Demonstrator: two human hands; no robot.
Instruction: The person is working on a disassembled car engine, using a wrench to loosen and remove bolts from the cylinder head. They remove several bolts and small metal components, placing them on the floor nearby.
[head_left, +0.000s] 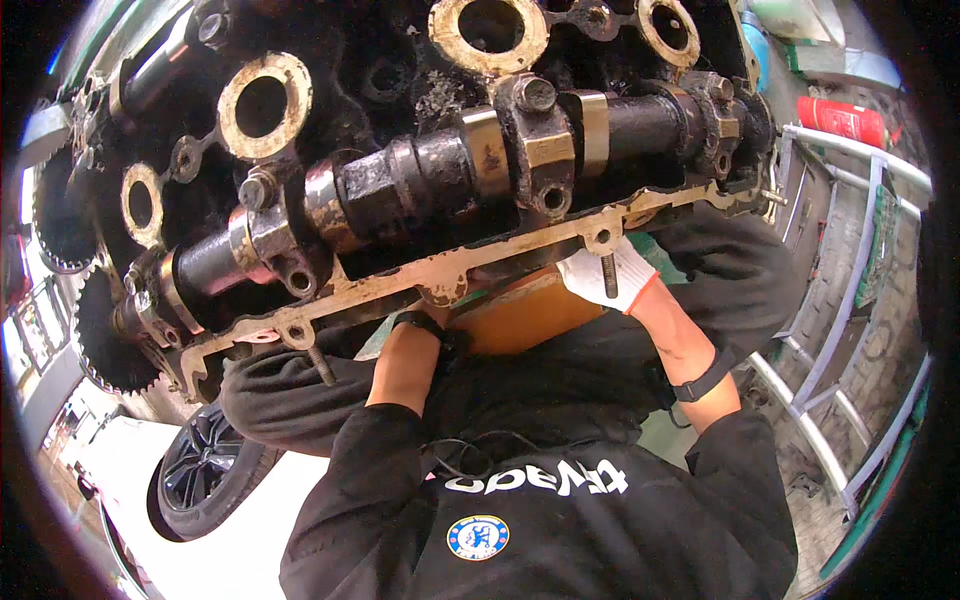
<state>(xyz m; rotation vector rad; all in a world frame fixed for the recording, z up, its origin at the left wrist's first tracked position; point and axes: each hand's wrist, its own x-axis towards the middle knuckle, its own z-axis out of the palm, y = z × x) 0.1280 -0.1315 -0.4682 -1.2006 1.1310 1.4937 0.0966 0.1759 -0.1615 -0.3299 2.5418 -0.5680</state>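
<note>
A greasy black engine cylinder head with a pale machined rim fills the upper part of the head view. Along it lies a dark camshaft, held by bolted bearing caps. My right hand, in a white knit glove, reaches up under the rim beside a threaded bolt that hangs from a lug. Its fingers are hidden behind the metal. Farther left, only a sliver of my left hand shows past a dark wristband; the rest disappears beneath the rim. What either hand touches is out of sight.
Between my forearms is an orange-brown panel. A toothed sprocket sticks out at the engine's left end. Behind it stands a white car with a black wheel. To the right are a metal tube frame and a red cylinder.
</note>
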